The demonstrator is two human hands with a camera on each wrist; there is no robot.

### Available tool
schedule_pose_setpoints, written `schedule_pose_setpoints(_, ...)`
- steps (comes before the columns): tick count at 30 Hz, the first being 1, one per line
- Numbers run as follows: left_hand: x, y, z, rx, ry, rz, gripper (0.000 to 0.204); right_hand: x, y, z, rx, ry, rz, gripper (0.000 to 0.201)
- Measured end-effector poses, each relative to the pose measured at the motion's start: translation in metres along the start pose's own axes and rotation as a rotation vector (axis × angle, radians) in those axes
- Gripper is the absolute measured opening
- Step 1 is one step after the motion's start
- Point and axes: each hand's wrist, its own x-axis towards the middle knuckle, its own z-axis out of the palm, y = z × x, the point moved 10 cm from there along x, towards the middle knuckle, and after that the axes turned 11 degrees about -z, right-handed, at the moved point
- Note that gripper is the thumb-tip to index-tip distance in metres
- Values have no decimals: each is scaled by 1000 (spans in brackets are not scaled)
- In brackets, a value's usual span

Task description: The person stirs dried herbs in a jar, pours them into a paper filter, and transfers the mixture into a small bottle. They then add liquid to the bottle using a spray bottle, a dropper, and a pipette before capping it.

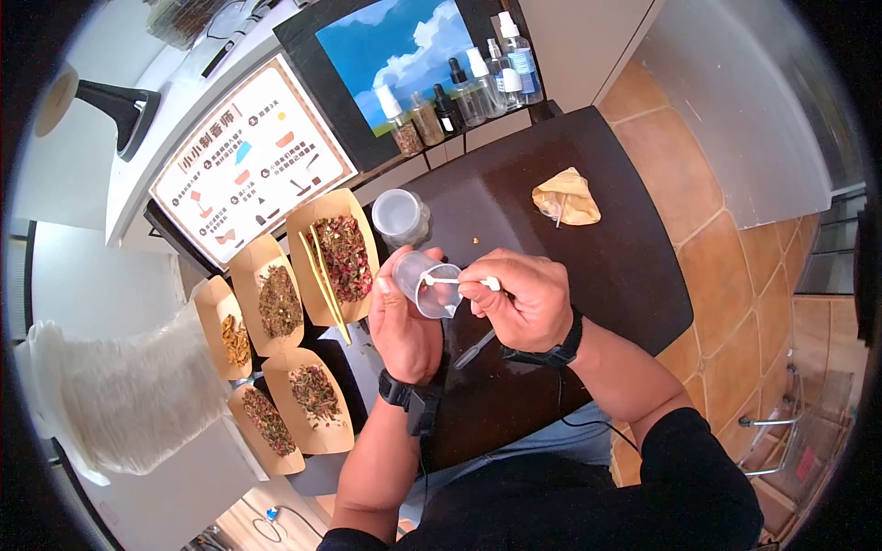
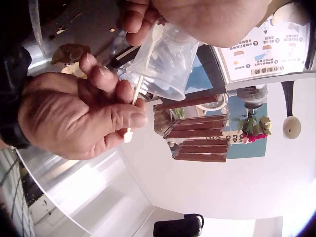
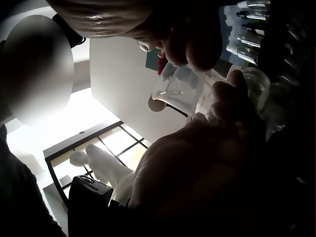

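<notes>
A clear plastic cup (image 1: 424, 292) is gripped by the left hand (image 1: 404, 331), tilted with its mouth toward the right hand (image 1: 524, 298). The right hand pinches a thin white stick-like spoon (image 1: 450, 281), whose far end reaches into the cup. In the left wrist view the spoon (image 2: 140, 81) lies inside the cup (image 2: 173, 69), with the right hand (image 2: 81, 111) round its lower end. A small dark red bit shows near the cup's base there. In the right wrist view the cup (image 3: 180, 89) is between both hands, which are dark.
Paper trays of dried flowers (image 1: 340, 262) and herbs (image 1: 280, 303) stand left, yellow tweezers (image 1: 323, 285) across one. Behind are a lidded jar (image 1: 401, 219), several bottles (image 1: 469, 96) and a printed sheet (image 1: 253, 151). A crumpled paper bag (image 1: 567, 197) and a grey dropper (image 1: 475, 351) lie on the dark table (image 1: 634, 248).
</notes>
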Motion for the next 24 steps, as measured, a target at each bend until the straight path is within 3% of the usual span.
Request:
schedule_pose_setpoints(12, -1, 4, -4, -13, 41, 52, 49, -7, 13, 2, 216, 82, 187, 5)
schedule_pose_setpoints(18, -1, 5, -3, 12, 18, 84, 48, -7, 5, 3, 205, 27, 142, 7)
schedule_pose_setpoints(24, -3, 7, -1, -47, 17, 83, 47, -9, -1, 0, 176, 81, 82, 4)
